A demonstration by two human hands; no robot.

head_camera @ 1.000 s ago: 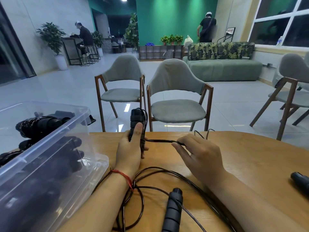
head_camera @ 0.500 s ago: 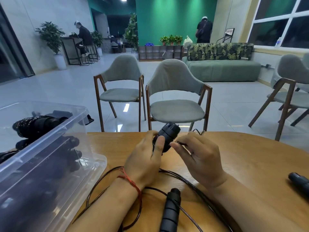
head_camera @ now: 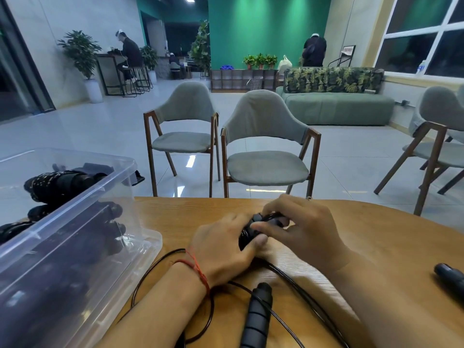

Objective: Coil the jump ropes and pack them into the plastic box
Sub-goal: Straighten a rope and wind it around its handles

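Currently gripped handle [head_camera: 246, 233] slants away, rightward.

The table [head_camera: 391, 237] lies bare across its right side up to a black handle [head_camera: 452, 280] at the edge. The plastic box [head_camera: 82, 214] walls off the left; looped cord [head_camera: 298, 287] and another handle [head_camera: 257, 320] clutter the near middle.

Plastic box [head_camera: 75, 247]: is showing clear walls.
Held handle [head_camera: 246, 236]: is showing glossy black.
Loose handle [head_camera: 257, 315]: is showing ribbed matte black.
Cord [head_camera: 160, 258]: is running black.
Table [head_camera: 376, 234]: is showing honey-brown wood grain.
Wrist string [head_camera: 198, 270]: is showing red.
Sofa back [head_camera: 334, 79]: is wearing a green leaf print.
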